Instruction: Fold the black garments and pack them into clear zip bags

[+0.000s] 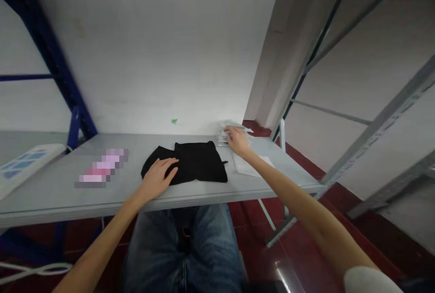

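Observation:
A folded black cloth item (200,161), perhaps a garment, lies flat on the grey shelf, with a small dark tab or cord at its right edge. My left hand (159,178) rests palm down on the cloth's left part, fingers stretched out. My right hand (239,141) reaches to a stack of thin whitish packets (222,135) at the back of the shelf. Its fingers touch the stack and look apart, partly curved. Under my right forearm lies a flat white sheet or bag (246,167).
The shelf (129,193) backs onto a pale panel (163,57). On its left lie a pixelated pink object (102,167) and a white power strip or box with blue labels (29,161). Blue posts (57,61) stand left, grey metal frames (384,120) right.

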`<move>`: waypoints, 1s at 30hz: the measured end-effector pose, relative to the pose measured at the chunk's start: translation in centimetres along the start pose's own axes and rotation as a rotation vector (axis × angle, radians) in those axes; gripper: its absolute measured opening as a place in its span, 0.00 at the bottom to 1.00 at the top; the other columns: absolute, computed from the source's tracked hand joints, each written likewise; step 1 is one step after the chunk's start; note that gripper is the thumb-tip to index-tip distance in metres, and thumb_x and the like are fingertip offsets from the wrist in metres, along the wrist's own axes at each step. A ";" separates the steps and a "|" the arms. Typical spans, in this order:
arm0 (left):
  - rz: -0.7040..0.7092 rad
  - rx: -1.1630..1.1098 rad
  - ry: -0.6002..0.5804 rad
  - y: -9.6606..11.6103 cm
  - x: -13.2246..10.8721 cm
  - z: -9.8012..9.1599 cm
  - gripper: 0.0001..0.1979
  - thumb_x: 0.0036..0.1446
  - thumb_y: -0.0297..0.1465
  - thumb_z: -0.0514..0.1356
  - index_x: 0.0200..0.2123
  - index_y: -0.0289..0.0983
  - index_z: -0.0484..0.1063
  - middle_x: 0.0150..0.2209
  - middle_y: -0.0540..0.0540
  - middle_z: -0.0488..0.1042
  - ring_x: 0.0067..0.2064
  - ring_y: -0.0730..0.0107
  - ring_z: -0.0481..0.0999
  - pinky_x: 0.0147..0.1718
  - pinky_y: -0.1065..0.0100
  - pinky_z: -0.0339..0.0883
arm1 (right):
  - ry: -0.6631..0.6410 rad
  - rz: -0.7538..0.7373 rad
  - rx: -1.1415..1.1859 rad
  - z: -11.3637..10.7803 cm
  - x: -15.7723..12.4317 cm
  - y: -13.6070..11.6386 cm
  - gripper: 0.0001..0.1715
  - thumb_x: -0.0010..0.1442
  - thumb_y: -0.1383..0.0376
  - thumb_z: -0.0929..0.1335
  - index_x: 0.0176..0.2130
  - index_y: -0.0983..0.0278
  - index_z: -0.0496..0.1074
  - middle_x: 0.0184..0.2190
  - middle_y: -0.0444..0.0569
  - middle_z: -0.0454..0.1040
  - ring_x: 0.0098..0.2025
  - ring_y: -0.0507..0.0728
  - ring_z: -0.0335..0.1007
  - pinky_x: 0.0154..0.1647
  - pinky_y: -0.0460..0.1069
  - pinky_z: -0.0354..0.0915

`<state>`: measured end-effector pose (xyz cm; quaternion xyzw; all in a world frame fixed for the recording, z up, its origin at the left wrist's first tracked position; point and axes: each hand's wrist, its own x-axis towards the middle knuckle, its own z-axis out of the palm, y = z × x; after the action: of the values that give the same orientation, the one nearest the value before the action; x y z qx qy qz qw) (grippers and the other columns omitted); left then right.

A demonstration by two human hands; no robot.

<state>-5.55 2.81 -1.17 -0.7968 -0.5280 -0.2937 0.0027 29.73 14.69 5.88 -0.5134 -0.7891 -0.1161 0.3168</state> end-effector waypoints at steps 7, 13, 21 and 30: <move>-0.270 0.160 0.003 -3.1 10.0 1.1 0.23 0.69 0.37 0.48 0.59 0.34 0.72 0.54 0.37 0.79 0.58 0.54 0.76 0.60 0.57 0.67 | -0.403 -0.213 -0.230 5.3 1.6 -5.5 0.26 0.68 0.75 0.61 0.63 0.67 0.69 0.60 0.59 0.75 0.62 0.62 0.69 0.60 0.52 0.65; -0.307 0.223 -0.118 -6.1 12.6 3.2 0.24 0.62 0.40 0.58 0.57 0.34 0.74 0.59 0.28 0.75 0.63 0.37 0.70 0.61 0.40 0.62 | -0.496 -0.188 -0.327 9.0 3.3 -5.0 0.27 0.61 0.77 0.67 0.59 0.72 0.71 0.54 0.65 0.77 0.58 0.66 0.72 0.60 0.55 0.67; -0.220 0.099 -0.099 -5.7 13.6 2.5 0.17 0.59 0.29 0.57 0.52 0.40 0.68 0.49 0.39 0.81 0.54 0.53 0.79 0.60 0.49 0.65 | -0.377 -0.100 -0.369 7.5 2.6 -5.9 0.22 0.65 0.76 0.63 0.56 0.71 0.74 0.56 0.66 0.72 0.59 0.67 0.67 0.58 0.57 0.66; 0.013 -0.243 0.028 -2.1 7.8 -1.7 0.22 0.48 0.28 0.57 0.49 0.41 0.65 0.47 0.42 0.79 0.51 0.55 0.80 0.54 0.54 0.72 | -0.269 -0.198 -0.272 0.4 -5.8 -7.6 0.17 0.64 0.73 0.65 0.51 0.65 0.74 0.57 0.60 0.72 0.59 0.66 0.64 0.59 0.58 0.63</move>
<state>-5.99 9.77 3.27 -0.7904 -0.4834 -0.3667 -0.0846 24.42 7.26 3.09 -0.4823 -0.8479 -0.1823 0.1234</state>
